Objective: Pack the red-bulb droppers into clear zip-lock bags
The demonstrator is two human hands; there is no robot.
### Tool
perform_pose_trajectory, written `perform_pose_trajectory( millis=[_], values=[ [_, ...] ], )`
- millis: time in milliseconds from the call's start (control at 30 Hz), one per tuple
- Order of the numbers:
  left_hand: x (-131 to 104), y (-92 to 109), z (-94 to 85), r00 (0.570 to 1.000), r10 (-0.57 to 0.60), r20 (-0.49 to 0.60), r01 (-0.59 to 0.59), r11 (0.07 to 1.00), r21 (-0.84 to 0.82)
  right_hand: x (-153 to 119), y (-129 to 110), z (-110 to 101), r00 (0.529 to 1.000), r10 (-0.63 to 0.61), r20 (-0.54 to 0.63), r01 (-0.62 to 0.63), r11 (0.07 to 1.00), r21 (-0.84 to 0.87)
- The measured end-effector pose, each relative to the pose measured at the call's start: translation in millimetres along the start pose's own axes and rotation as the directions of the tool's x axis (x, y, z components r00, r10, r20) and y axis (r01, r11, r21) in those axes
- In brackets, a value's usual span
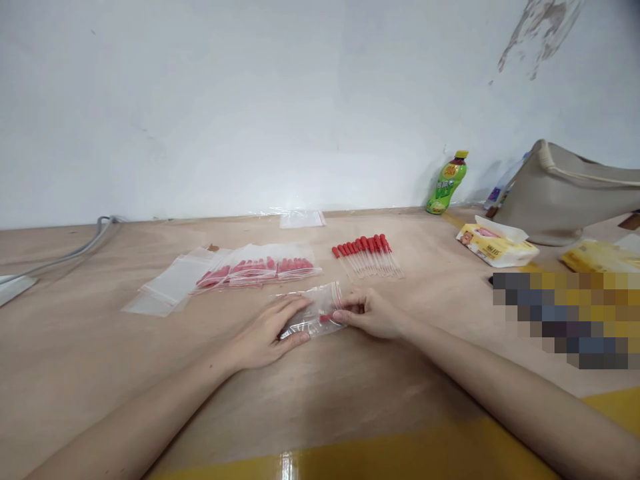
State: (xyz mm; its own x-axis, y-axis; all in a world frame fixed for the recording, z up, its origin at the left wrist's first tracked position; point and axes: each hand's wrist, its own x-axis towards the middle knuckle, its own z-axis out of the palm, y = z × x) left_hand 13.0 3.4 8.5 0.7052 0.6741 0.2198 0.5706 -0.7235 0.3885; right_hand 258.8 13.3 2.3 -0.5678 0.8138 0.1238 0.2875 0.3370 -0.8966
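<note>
A clear zip-lock bag (316, 308) lies on the table between my hands, its mouth with the red line toward the right. My left hand (273, 331) rests over the bag's closed end, fingers stretched out and thumb apart, pressing it to the table. At the mouth, my right hand (367, 313) is closed, thumb and fingers pinching the bag's edge. Red bulbs (326, 317) show inside the bag by my right thumb; how many is unclear. Just beyond my right hand, several droppers with red bulbs (369, 255) lie side by side, thin clear stems pointing toward me.
Filled zip-lock bags (255, 268) overlap at left centre, beside flat unfilled bags (167, 283). Another bag (302, 219) lies by the wall. At right stand a green bottle (447, 183), a tissue pack (496, 243) and a beige bag (565, 193). A grey cable (85, 248) runs at left.
</note>
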Motion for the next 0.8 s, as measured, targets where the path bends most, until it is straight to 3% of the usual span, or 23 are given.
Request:
perform_pose_trajectory(
  millis=[100, 200, 400, 500, 600, 700, 800],
  values=[
    [4, 2, 0.3, 0.999, 0.019, -0.049, -0.019, 1.000, -0.004, 0, 1, 3, 0.985, 0.155, -0.071, -0.143, 0.977, 0.159],
    [6, 3, -0.7, 0.992, 0.006, -0.122, -0.009, 1.000, -0.021, 1, 1, 1, 0.933, 0.312, -0.181, -0.262, 0.931, 0.255],
    [2, -4, -0.8, 0.995, 0.005, -0.095, -0.009, 0.999, -0.047, 0, 7, -3, 0.901, 0.383, -0.202, -0.313, 0.898, 0.309],
    [0, -9, -1.1, 0.999, 0.028, -0.024, -0.029, 0.998, -0.047, 4, 12, -12, 0.891, 0.284, -0.354, -0.241, 0.957, 0.161],
    [1, -12, -3.2, 0.998, 0.053, 0.026, -0.051, 0.998, -0.044, 19, 14, -30, 0.863, 0.088, -0.498, -0.186, 0.971, -0.150],
    [1, -13, -6.4, 0.997, 0.045, 0.066, -0.043, 0.998, -0.039, 47, 12, -45, 0.866, -0.056, -0.497, -0.197, 0.875, -0.443],
    [1, -13, -8.4, 0.992, 0.041, 0.120, -0.040, 0.999, -0.015, 78, 5, -44, 0.876, 0.065, -0.479, -0.377, 0.711, -0.594]
  ],
)
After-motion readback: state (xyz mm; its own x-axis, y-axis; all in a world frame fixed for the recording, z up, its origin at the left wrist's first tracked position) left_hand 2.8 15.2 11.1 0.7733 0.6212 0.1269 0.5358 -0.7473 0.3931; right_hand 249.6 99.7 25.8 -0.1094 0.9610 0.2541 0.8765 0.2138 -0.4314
